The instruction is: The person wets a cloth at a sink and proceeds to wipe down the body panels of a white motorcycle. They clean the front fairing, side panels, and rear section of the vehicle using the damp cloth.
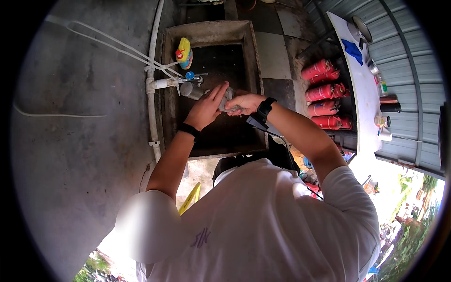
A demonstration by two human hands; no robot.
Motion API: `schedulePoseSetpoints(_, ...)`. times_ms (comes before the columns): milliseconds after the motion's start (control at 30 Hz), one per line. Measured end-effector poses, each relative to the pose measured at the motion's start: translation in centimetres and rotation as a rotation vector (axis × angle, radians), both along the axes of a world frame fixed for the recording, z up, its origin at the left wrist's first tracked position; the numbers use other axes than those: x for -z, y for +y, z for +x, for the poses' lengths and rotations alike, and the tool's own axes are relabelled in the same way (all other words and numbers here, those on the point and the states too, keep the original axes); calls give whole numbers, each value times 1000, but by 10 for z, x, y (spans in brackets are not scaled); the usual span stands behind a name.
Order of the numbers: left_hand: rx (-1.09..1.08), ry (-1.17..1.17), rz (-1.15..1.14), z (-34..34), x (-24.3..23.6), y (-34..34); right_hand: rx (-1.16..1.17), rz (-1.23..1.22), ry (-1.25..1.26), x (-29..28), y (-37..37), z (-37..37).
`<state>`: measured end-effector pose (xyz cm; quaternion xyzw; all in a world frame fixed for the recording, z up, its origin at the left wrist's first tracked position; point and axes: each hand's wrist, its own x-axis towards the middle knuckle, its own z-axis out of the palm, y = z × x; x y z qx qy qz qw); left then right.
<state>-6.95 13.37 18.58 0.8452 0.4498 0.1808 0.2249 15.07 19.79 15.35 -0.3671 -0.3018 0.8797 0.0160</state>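
Both of my hands are together over a worn stone sink point(256, 61). My left hand point(205, 107) has its fingers stretched along the far side of a greyish, partly see-through thing point(229, 99), its thumb bent nearer to me. From the other side my right hand point(243, 102) closes on the same thing, thumb on top. Fingers cover much of it, so its kind is unclear. Just left of my left hand a clear jar point(191, 90) lies tilted by the tap point(190, 76) with a blue part. Farther back in the sink stands a yellow bottle point(184, 54) with a red cap.
A white pipe point(152, 103) runs along the grey wall at left, with thin pale hoses point(112, 46) near the tap. Red fire extinguishers point(324, 94) lie stacked at right beneath a white table point(359, 94) carrying a blue cloth point(352, 50) and several containers.
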Motion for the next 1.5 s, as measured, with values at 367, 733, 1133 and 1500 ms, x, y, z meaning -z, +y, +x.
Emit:
schedulePoseSetpoints(367, 131, 261, -81, 7, 40, 25, -107, 619, -291, -3, -11, -22)
schedulePoseSetpoints(733, -54, 70, -282, 21, 76, 29, -364, 1340, -794, 34, -30, -35)
schedulePoseSetpoints(1133, 100, -89, 78, 12, 36, -3, -34, 268, -270, 27, -38, -14)
schedulePoseSetpoints(1500, 73, 160, -85, 22, 40, 2, -295, 751, -368, -9, -33, -16)
